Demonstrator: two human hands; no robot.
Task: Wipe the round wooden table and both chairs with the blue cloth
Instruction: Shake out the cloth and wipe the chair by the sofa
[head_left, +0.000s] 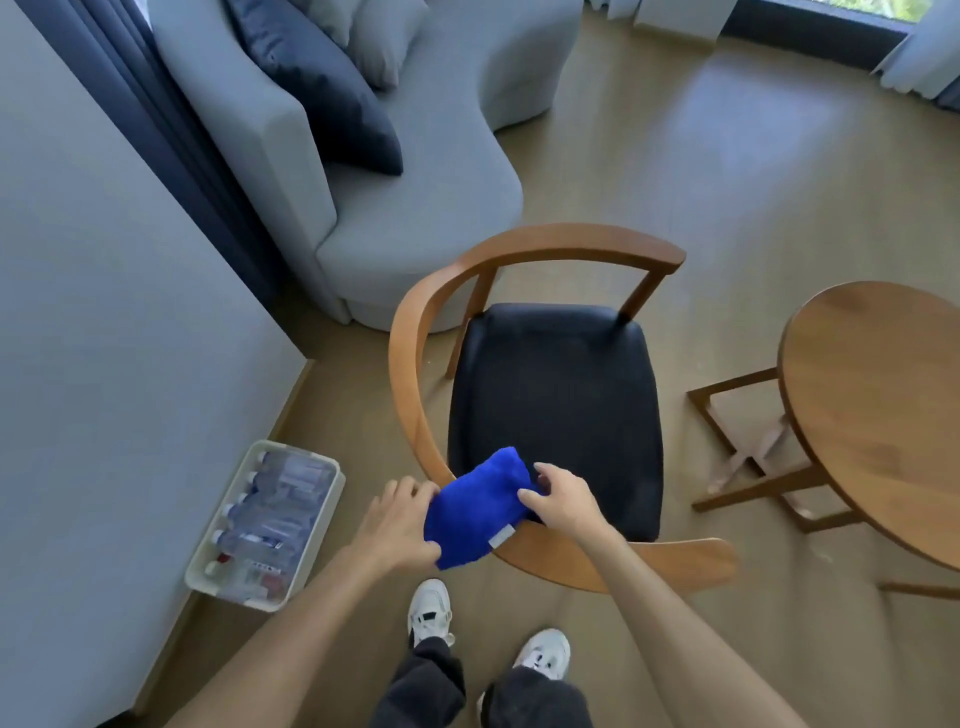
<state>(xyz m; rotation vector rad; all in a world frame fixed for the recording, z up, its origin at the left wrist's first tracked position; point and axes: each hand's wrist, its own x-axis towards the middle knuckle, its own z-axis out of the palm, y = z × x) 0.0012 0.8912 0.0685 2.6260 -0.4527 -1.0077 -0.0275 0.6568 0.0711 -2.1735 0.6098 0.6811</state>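
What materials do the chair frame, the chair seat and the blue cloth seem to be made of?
Chair frame: wood, smooth mid-brown finish with visible grain.
Chair seat: padded, probably black leather or imitation leather, given its faint sheen; which one cannot be told.
Blue cloth: soft, fuzzy fabric, likely microfibre; it bunches between both hands.

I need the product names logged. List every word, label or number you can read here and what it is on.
No text can be read.
Bottles in the tray: labels show, too blurred to read.
Blue cloth: its white tag looks blank.
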